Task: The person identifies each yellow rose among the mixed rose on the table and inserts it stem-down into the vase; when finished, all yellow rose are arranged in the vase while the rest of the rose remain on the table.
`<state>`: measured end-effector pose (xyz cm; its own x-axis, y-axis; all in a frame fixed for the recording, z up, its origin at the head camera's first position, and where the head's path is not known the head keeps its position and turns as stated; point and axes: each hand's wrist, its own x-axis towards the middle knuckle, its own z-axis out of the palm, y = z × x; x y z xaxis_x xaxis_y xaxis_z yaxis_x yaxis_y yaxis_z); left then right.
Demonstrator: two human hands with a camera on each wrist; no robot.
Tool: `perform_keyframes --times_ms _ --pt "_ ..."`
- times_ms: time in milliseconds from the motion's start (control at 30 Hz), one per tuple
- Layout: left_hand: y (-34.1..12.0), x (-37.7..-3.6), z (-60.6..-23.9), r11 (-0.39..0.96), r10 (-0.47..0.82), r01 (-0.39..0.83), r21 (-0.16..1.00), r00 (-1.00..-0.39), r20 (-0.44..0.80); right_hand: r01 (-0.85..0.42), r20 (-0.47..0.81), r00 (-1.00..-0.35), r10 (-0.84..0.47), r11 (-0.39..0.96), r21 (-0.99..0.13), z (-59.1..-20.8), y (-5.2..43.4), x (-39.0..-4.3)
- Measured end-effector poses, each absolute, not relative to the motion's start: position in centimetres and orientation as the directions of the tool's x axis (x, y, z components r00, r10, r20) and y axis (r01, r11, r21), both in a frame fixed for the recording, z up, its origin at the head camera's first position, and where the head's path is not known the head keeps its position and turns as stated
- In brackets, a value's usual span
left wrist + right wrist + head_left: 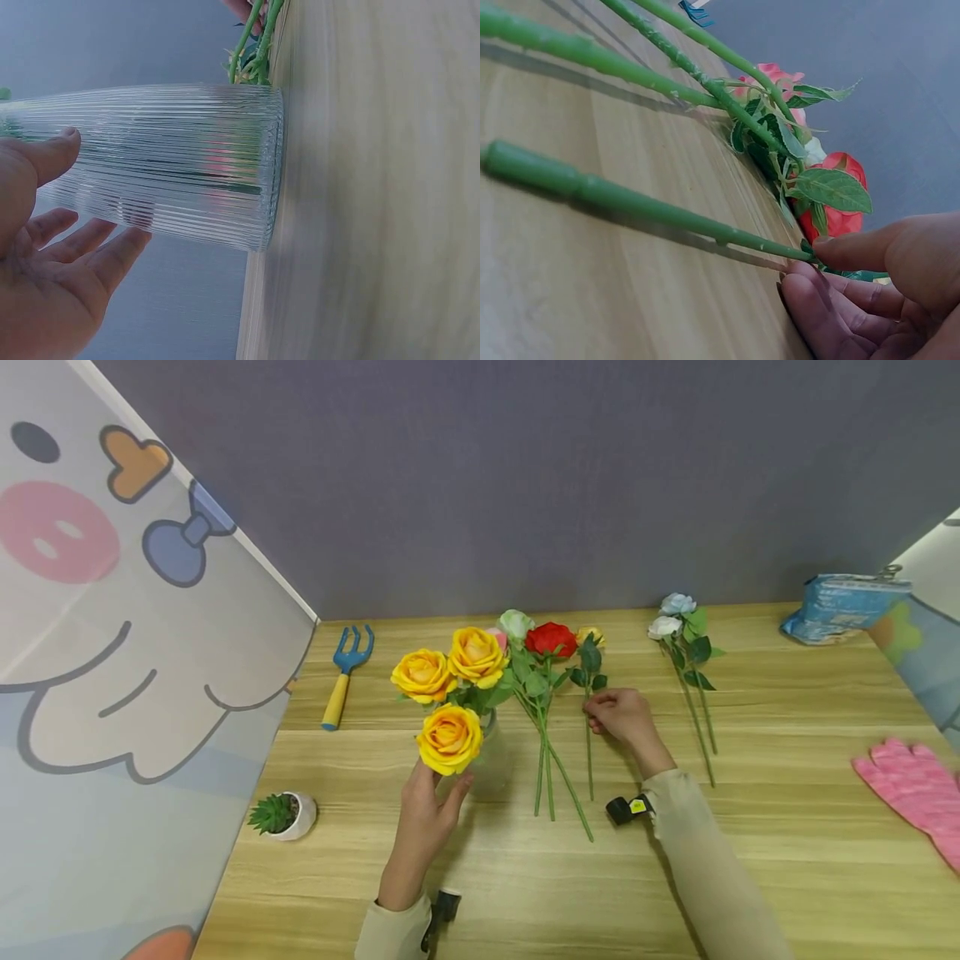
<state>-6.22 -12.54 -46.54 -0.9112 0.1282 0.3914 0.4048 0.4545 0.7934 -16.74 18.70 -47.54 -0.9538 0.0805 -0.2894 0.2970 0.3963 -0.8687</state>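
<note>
A clear ribbed vase (180, 165) stands upright on the table, holding three large yellow roses (450, 739). My left hand (427, 806) is around its side, thumb on the near face and fingers along the other. My right hand (626, 718) pinches the green stem (652, 206) of a single small yellow flower (590, 634) between thumb and fingertips, low over the wood. Left of that stem lie a red rose (551, 640), a pale green flower (516, 624) and a partly hidden pink flower (498, 637), their stems crossing.
White and pale blue flowers (664, 627) lie right of my right hand. A blue bag with a clip (840, 606) and a pink glove (911, 789) are farther right. To the left are a hand fork (341, 689) and a potted succulent (296, 817). A grey wall backs the table.
</note>
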Motion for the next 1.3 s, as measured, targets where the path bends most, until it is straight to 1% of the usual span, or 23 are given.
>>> perform_keyframes --times_ms 267,400,700,1033,1200,1300 --pt "-12.6 -6.2 -46.4 0.469 0.131 0.410 0.782 -0.908 0.398 0.269 -0.255 -0.963 0.092 0.431 -0.861 -47.5 18.4 -16.6" --pt "-12.6 -6.2 -46.4 0.469 0.141 0.416 0.779 -0.906 0.399 0.265 -0.251 -0.964 0.089 0.426 -0.865 -47.7 18.5 -16.5" --pt "-12.7 -6.1 -46.6 0.457 0.149 0.405 0.791 -0.912 0.382 0.284 -0.278 -0.958 0.068 0.329 -0.901 -48.0 19.0 -16.1" --pt "-12.6 -6.2 -46.4 0.444 0.147 0.411 0.796 -0.910 0.388 0.304 -0.302 -0.952 0.047 0.266 -0.915 -48.0 19.4 -16.2" --pt "-12.6 -6.1 -46.4 0.451 0.142 0.418 0.788 -0.906 0.399 0.297 -0.300 -0.954 0.016 0.190 -0.936 -48.3 19.7 -15.9" --pt "-12.6 -6.2 -46.5 0.455 0.138 0.412 0.789 -0.908 0.394 0.295 -0.298 -0.954 -0.011 0.122 -0.948 -48.4 20.1 -15.8"
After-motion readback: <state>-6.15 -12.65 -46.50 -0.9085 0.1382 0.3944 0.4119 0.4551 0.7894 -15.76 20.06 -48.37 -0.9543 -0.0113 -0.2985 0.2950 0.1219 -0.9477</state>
